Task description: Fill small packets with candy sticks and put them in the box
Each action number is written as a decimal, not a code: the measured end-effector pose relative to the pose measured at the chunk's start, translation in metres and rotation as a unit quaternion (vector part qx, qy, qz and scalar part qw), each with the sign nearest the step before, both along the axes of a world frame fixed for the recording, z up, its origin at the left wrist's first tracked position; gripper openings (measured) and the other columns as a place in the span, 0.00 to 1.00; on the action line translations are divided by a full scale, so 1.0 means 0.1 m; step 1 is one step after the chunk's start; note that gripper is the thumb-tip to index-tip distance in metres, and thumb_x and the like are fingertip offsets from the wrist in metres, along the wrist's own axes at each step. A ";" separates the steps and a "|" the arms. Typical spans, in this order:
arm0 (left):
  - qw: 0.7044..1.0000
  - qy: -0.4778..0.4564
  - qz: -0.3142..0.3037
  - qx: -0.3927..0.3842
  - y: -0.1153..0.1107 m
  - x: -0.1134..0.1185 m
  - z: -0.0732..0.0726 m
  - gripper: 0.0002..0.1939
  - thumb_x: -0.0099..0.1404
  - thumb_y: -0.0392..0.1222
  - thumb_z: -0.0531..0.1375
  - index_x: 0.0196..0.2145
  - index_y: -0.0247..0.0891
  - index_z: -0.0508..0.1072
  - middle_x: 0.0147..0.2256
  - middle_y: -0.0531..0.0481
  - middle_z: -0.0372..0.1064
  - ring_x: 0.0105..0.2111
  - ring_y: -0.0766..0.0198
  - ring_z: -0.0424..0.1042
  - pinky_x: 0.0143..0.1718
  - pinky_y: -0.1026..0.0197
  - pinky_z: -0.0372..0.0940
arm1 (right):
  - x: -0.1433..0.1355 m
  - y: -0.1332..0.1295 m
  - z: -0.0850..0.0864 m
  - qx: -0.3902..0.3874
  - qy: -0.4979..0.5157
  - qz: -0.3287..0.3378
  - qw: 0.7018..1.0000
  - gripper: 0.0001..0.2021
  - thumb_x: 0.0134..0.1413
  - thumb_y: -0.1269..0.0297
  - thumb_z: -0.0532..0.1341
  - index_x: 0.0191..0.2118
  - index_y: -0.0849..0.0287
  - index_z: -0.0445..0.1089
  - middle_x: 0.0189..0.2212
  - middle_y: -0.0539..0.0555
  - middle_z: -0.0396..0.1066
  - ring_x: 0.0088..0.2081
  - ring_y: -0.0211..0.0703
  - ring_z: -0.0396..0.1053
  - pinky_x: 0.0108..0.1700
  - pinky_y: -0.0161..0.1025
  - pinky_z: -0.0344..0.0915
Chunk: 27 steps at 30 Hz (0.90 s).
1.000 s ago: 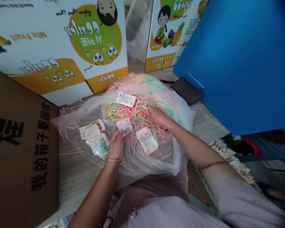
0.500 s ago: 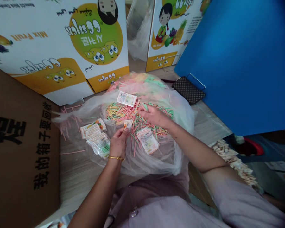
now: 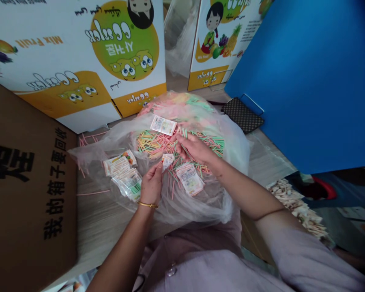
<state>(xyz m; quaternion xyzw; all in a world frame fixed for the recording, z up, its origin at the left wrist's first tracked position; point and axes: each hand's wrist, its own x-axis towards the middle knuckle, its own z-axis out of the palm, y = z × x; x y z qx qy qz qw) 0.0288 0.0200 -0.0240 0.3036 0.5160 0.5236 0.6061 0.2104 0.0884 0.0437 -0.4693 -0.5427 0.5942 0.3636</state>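
The left hand (image 3: pixel 152 184) is pinching a small printed sachet (image 3: pixel 168 160) between thumb and fingertips, in the middle of the frame. It is holding only the lower edge, probably so that the upper part is staying free and facing the other hand. The right hand (image 3: pixel 194 150) is curling its fingers together around a few pale green sticks (image 3: pixel 185 133), just above the heap of pastel sticks (image 3: pixel 150 145).

The clear plastic bag (image 3: pixel 239 150) is lying wide open under the heap on the desk (image 3: pixel 94 227), which seems to be making the sticks easy to reach. One flat packet (image 3: pixel 163 125) is resting on the far side of the heap; a left packet pile (image 3: pixel 123 168) and a right packet pile (image 3: pixel 190 179) are lying near the hands, perhaps for short reaching. Their print is too small for reading.

At upper left, the large white carton (image 3: pixel 82 52) is standing upside down, showing "CC Stick", "Mix Fruit", Korean letters and Arabic script. The second carton (image 3: pixel 197 67), at upper centre, is carrying the same brand. At left, the brown box (image 3: pixel 15 211) is showing sideways Chinese writing, 我的箱子要回收.
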 end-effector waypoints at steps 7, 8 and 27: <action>0.997 0.041 -0.040 0.046 -0.01 0.04 -0.08 0.21 0.63 0.56 0.66 0.46 0.39 0.82 0.50 0.44 0.80 0.55 0.51 0.74 0.64 0.49 0.61 | -0.23 0.02 0.22 -0.012 0.222 -0.120 0.968 0.29 0.60 0.36 0.59 0.26 0.53 0.49 0.18 0.40 0.41 0.18 0.31 0.37 0.18 0.32 0.41; 0.997 0.038 -0.043 0.046 -0.02 0.05 -0.08 0.21 0.63 0.56 0.66 0.46 0.39 0.82 0.49 0.44 0.80 0.55 0.51 0.74 0.64 0.49 0.61 | -0.27 -0.01 0.24 0.007 0.226 -0.139 0.964 0.29 0.61 0.35 0.58 0.26 0.53 0.48 0.18 0.41 0.41 0.18 0.32 0.38 0.19 0.32 0.43; 0.998 -0.020 -0.036 0.047 0.00 0.07 -0.03 0.19 0.62 0.54 0.67 0.46 0.40 0.82 0.52 0.45 0.79 0.59 0.50 0.72 0.66 0.46 0.60 | -0.38 -0.18 -0.09 0.197 -0.009 -0.092 0.976 0.32 0.71 0.37 0.43 0.30 0.54 0.70 0.32 0.54 0.75 0.45 0.45 0.73 0.57 0.43 0.65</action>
